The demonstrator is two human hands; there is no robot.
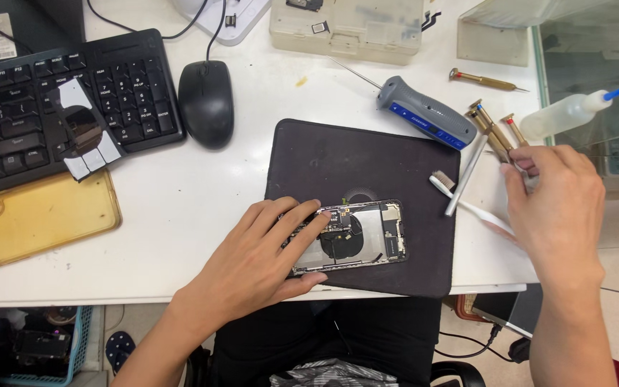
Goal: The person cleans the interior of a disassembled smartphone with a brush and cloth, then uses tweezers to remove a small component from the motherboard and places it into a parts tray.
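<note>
Looking down from the head view, your left hand (263, 254) lies flat and open over the near end of the opened smartphone with bare internals and a round black coil (356, 235), fingers spread, pinning it so it cannot slide. The phone rests on the dark rectangular work mat (338, 154), which gives it a soft, grippy bed near the edge of the white table (180, 201).

Your right hand (557, 204) is curled closed at the cluster of brass-handled precision screwdrivers (492, 132), fingertips pinched on what looks like one slim tool; which one, you cannot tell. A white toothbrush (467, 204) lies just beside it, across the mat's right edge, within easy reach. The grey-and-blue electric screwdriver (424, 111), the clear squeeze bottle with a blue nozzle (571, 113), the black computer mouse (206, 102) and the yellowed transparent phone case (41, 222) lie well apart from the phone.
</note>
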